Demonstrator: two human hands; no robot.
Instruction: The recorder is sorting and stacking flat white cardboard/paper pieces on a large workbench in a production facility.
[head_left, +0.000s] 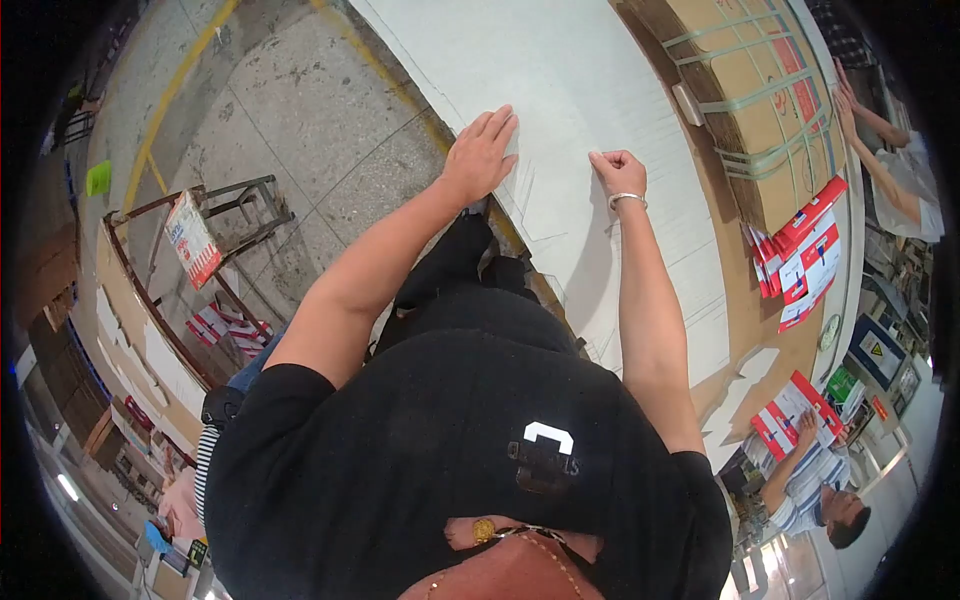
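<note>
Left hand (482, 150) lay flat, fingers spread, grip released, pressing the white sheet (560, 90) near its left edge. Right hand (617, 172), just beside, was clenched into a fist, knuckles on the same sheet. Sheet covered the long surface (745, 320). Farther right: strapped cardboard stack (755, 90), red-and-white flat cartons (805, 255).
</note>
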